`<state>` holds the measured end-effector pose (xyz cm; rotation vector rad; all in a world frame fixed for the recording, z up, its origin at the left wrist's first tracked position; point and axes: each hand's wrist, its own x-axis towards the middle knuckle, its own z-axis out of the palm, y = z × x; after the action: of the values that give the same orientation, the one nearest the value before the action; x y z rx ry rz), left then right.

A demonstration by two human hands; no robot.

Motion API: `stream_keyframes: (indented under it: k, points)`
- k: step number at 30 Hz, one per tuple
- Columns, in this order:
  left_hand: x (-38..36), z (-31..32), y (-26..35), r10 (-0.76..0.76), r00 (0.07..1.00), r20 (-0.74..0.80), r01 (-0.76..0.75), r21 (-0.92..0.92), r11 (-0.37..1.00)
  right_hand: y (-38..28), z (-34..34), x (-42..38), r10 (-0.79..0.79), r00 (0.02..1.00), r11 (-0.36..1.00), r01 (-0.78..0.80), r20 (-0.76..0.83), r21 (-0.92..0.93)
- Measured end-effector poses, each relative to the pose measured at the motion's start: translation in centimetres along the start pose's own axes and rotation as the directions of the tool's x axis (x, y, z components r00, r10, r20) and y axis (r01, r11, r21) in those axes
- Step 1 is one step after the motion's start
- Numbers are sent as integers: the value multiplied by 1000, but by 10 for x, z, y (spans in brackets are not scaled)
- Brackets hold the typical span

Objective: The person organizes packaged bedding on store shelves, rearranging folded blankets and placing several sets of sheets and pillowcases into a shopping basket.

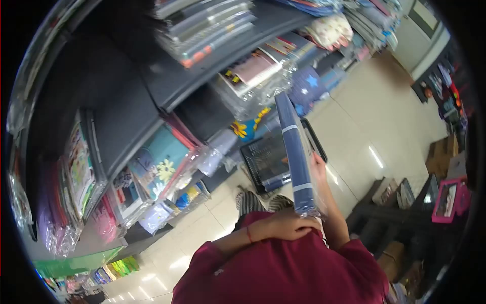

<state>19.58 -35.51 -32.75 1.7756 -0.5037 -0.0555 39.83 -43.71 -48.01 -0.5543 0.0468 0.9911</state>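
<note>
A long dark blue package (295, 152) in clear plastic, with pale bands across it, stands on edge in front of my body. My right hand (318, 169) grips its right side about halfway along. At its near end, my left hand (288, 225) lies across my dark red shirt, close to the plastic; its fingers are partly hidden and bent. A black basket (249, 161) sits on the floor beyond the package, with dark blue wrapped items in its near part.
Dark shelves (121, 147) with plastic-wrapped fabric packs run along the left and top. Pale tiled floor (364, 116) stretches to the right. A dark rack (364, 218) stands at lower right, near a pink-framed box (438, 201) and cardboard boxes (441, 154).
</note>
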Motion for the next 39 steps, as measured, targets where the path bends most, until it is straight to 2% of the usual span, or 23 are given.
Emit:
stream_keyframes:
  k: [1,2,3,4,5,6,7,9,10,11,13,14,17,18,19,21,26,30,32,33,35,38,39]
  points:
    - [3,-13,9,-56,996,64,55,18,998,11,-67,13,-11,1000,998,9,-23,-62]
    - [-3,-28,8,-290,957,23,289,9,957,12,-89,9,17,1000,996,-19,24,84]
    - [-9,-37,5,-512,859,4,512,-7,859,13,-103,-4,-50,996,997,46,-80,-56]
    - [-18,-46,-6,-413,851,-326,465,100,880,13,-114,-17,-116,976,976,78,-183,-204]
    - [-25,-55,-15,-236,759,-607,445,218,868,6,-93,-32,-101,978,950,39,-183,-311]
    - [-28,-68,-9,-96,730,-676,427,342,837,-2,-67,-48,-85,979,911,2,-184,-413]
    - [-25,-80,0,55,690,-721,416,458,785,-7,-59,-59,-8,989,928,-46,-145,-370]
    - [-13,-88,11,66,843,-534,349,635,689,-3,-76,-72,212,973,910,-231,-93,-345]
    - [-7,-91,18,57,901,-430,298,710,638,-1,-83,-76,295,954,831,-283,-51,-479]
    - [3,-91,29,-103,951,-291,295,760,580,2,-90,-81,381,924,732,-316,-21,-604]
    - [-2,-86,5,-177,976,-129,216,685,696,16,-106,-87,429,898,728,-409,-100,-550]
    - [-3,-85,1,-158,977,-145,214,681,700,20,-115,-89,451,882,724,-452,-139,-520]
    - [-5,-82,-6,-149,961,-233,269,668,694,-6,-98,-105,479,843,868,-496,-244,-10]
    - [-7,-83,-11,-176,943,-283,324,660,677,-14,-121,-112,439,820,848,-514,-367,-132]
    - [-8,-84,-17,-199,922,-333,378,651,659,-9,-185,-123,281,911,779,-400,-302,-482]
    - [-5,-77,-35,-231,875,-426,467,617,633,-27,-187,-136,139,769,767,-481,-624,-423]
    - [20,-73,-90,-204,746,-633,647,618,446,-36,-110,-110,65,890,834,-297,-452,-465]
    - [21,-57,-184,-392,677,-623,735,542,408,1,-35,-40,124,936,906,-242,-331,-346]
    - [14,-33,-228,-466,686,-559,726,571,383,31,-53,3,109,907,891,-270,-406,-364]
    - [12,-25,-252,-492,701,-515,706,596,381,52,-75,22,37,831,915,-252,-556,-316]
    - [4,-3,-296,-552,668,-498,736,553,391,80,-139,45,-3,750,811,-386,-662,-440]
    - [-19,28,-347,-620,598,-507,797,460,393,93,-177,53,-23,659,689,-534,-752,-490]
    - [-23,28,-360,-630,567,-531,822,420,385,98,-201,56,-72,712,666,-487,-698,-565]
